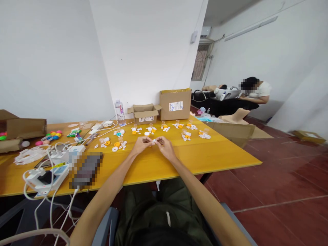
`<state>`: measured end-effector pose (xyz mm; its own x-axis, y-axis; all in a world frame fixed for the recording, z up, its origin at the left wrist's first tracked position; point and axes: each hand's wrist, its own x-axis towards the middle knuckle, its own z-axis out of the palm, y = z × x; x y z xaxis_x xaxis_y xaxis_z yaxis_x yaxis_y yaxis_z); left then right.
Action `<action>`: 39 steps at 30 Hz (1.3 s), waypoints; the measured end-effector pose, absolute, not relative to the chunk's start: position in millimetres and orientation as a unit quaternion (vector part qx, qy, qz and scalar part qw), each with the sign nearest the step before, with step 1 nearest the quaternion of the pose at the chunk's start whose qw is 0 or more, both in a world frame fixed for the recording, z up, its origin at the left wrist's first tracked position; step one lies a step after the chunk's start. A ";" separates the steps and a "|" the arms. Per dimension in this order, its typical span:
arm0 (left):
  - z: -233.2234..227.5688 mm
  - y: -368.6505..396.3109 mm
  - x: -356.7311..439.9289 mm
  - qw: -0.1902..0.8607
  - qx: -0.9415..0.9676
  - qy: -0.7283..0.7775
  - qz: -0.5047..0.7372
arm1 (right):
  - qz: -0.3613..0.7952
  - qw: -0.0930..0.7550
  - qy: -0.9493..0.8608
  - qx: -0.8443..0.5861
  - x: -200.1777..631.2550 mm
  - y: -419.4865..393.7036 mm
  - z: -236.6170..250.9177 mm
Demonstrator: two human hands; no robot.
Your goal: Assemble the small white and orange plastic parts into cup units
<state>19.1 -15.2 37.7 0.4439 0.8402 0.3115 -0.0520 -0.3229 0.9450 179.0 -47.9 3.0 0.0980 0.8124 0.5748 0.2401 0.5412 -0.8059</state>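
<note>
My left hand [141,144] and my right hand [165,146] meet over the middle of the yellow table [205,153]. Both pinch a small white plastic part [154,140] between the fingertips. Just beyond the hands lie several small clusters of white and orange plastic pieces [151,129] in a row. More such pieces [118,144] sit to the left of my left hand.
Two cardboard boxes [175,104] and a water bottle [120,112] stand at the table's far edge. White power strips and cables [46,171], coloured balls [52,135] and another box [23,128] crowd the left side. A seated person [252,94] is far right.
</note>
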 end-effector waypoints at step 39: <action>36.1 -13.4 19.4 0.503 0.691 0.284 0.435 | 0.223 0.602 -0.626 -0.442 178.7 -52.6 8.2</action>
